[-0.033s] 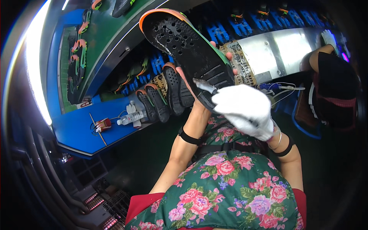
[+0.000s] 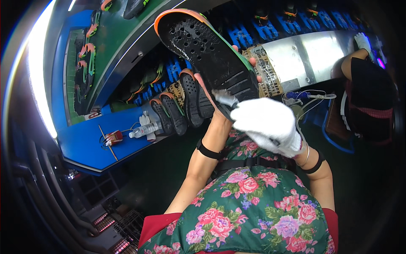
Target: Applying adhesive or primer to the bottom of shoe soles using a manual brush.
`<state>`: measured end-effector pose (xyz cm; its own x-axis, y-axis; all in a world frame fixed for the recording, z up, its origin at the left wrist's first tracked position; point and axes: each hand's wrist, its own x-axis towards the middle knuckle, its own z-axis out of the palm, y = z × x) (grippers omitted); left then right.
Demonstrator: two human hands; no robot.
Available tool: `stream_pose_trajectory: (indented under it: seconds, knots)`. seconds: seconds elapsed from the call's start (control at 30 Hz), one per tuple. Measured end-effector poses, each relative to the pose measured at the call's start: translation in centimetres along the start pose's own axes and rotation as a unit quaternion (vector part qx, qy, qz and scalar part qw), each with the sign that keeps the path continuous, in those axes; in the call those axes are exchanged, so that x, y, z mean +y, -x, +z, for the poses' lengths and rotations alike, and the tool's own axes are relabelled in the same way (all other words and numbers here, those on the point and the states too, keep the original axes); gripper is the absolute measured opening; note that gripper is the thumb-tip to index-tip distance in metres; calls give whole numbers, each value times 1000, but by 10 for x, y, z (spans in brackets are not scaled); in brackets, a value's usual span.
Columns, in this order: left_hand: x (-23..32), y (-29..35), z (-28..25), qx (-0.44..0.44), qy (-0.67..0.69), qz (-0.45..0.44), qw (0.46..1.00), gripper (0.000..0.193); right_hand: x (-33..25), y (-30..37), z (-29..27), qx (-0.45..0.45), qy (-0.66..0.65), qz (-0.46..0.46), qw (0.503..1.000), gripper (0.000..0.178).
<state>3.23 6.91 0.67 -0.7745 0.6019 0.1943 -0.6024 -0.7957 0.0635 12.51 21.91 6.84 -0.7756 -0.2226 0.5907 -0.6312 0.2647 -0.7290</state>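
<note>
A black shoe sole (image 2: pixel 220 63) with an orange and green rim stands tilted up in front of me. Round holes dot its far end and grooves cross its near end; whitish smears mark the far part. My left hand (image 2: pixel 253 70) is bare and closed round the sole from beneath, fingers showing at its right edge and thumb at its left. In a white knitted glove, my right hand (image 2: pixel 266 127) grips a small brush (image 2: pixel 226 98), whose handle is mostly hidden. Its bristles are at the grooved end, by the left edge; contact is hard to tell.
Several similar soles (image 2: pixel 176 116) lean at the end of a blue table (image 2: pixel 84 142), near a plastic bottle (image 2: pixel 146 130) and a red container (image 2: pixel 113 137) with a stick. Beyond are a conveyor (image 2: pixel 325 55) and blue racks. A co-worker's gloved hand (image 2: pixel 363 42) is far right.
My gloved right hand and the brush have shifted slightly, the glove a little left and nearer to me. The sole and my left hand look almost still.
</note>
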Motion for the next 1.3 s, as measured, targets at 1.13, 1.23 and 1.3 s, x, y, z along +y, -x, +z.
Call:
stream_pose_trajectory:
  seconds: [1.13, 1.23, 1.3]
  knots:
    - [68, 23, -4, 246, -258, -169, 919, 94, -4, 20, 16, -135, -86, -46, 986, 29]
    - [75, 24, 7, 209, -133, -177, 953, 67, -9, 3, 6, -142, -190, 47, 970, 26]
    - [77, 20, 9, 184, -67, -182, 964, 55, -3, -3, -1, -113, -100, 14, 988, 27]
